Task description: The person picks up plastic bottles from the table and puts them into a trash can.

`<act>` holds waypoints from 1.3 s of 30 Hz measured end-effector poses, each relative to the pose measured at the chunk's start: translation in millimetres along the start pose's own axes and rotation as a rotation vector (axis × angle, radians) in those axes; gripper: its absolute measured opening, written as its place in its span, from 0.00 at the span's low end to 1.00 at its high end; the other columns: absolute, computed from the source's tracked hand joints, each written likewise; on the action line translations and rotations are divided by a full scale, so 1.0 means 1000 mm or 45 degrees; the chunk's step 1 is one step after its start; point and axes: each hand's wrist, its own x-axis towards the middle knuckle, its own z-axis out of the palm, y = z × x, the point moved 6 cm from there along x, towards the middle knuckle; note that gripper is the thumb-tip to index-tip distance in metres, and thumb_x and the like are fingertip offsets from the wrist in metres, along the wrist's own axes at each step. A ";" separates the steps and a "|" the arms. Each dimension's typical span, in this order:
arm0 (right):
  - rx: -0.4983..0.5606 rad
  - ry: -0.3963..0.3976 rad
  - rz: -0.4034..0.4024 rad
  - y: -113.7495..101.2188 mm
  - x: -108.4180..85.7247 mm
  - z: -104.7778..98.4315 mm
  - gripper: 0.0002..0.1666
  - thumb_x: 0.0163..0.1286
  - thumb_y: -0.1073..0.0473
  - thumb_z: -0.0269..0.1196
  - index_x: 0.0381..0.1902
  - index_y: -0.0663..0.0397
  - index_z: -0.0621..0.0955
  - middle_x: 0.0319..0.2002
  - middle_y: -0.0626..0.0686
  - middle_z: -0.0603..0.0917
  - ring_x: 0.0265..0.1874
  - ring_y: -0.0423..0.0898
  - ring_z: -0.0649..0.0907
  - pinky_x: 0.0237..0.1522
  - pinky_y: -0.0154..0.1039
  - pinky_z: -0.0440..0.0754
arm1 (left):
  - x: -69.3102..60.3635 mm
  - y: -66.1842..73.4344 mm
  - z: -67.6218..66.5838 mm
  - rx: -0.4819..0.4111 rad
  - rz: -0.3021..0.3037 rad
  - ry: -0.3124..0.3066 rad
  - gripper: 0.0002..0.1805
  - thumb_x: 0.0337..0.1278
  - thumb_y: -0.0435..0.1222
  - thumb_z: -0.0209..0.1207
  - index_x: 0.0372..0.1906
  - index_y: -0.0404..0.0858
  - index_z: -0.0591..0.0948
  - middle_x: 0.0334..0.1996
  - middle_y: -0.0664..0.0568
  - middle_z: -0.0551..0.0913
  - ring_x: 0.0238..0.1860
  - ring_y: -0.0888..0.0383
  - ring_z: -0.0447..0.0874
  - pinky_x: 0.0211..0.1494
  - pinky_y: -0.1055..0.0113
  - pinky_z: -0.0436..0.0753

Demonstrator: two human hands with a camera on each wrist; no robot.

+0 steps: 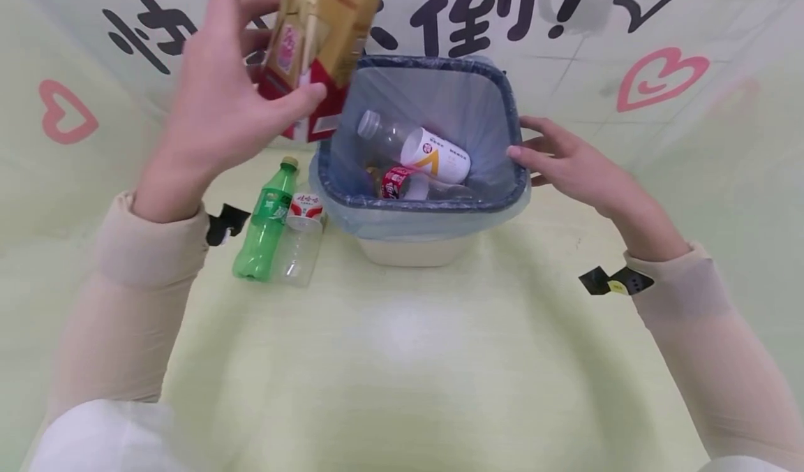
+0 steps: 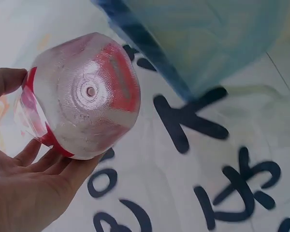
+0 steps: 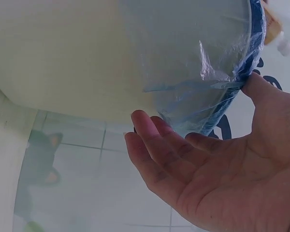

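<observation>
Bottles [image 1: 440,156] already in bin [image 1: 411,252]; green bottle [image 1: 266,224] and clear bottle [image 1: 298,248] remain outside. My left hand [image 1: 216,105] grips a gold-red container [image 1: 333,32] near the rim [image 1: 421,206]; my right hand [image 1: 568,165], loosely spread, touches it

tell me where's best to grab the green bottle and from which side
I'd take the green bottle round its label, near mid-length, coming from above and the person's left. It appears to lie on its side, cap pointing away from the person, and the clear bottle lies close along its right, likely leaving less finger room there.
</observation>
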 end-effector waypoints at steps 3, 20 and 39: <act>0.000 0.004 0.002 -0.001 0.000 0.001 0.42 0.75 0.43 0.57 0.79 0.44 0.54 0.67 0.59 0.73 0.53 0.47 0.82 0.57 0.48 0.78 | 0.006 0.011 0.011 0.015 0.051 -0.038 0.42 0.56 0.39 0.68 0.72 0.50 0.60 0.68 0.59 0.70 0.61 0.55 0.78 0.56 0.67 0.81; -0.004 -0.023 0.010 -0.005 0.002 0.003 0.45 0.74 0.41 0.58 0.80 0.44 0.52 0.68 0.59 0.71 0.56 0.51 0.80 0.60 0.53 0.76 | 0.003 0.013 0.041 -0.100 -0.028 -0.201 0.48 0.54 0.36 0.69 0.75 0.48 0.52 0.68 0.53 0.68 0.63 0.51 0.76 0.56 0.55 0.82; 0.005 0.001 0.011 -0.001 0.000 -0.001 0.43 0.74 0.43 0.58 0.79 0.44 0.53 0.68 0.59 0.71 0.57 0.51 0.79 0.59 0.52 0.77 | 0.010 0.020 0.055 -0.180 0.144 -0.379 0.67 0.41 0.29 0.74 0.80 0.46 0.39 0.73 0.53 0.59 0.67 0.58 0.64 0.67 0.60 0.69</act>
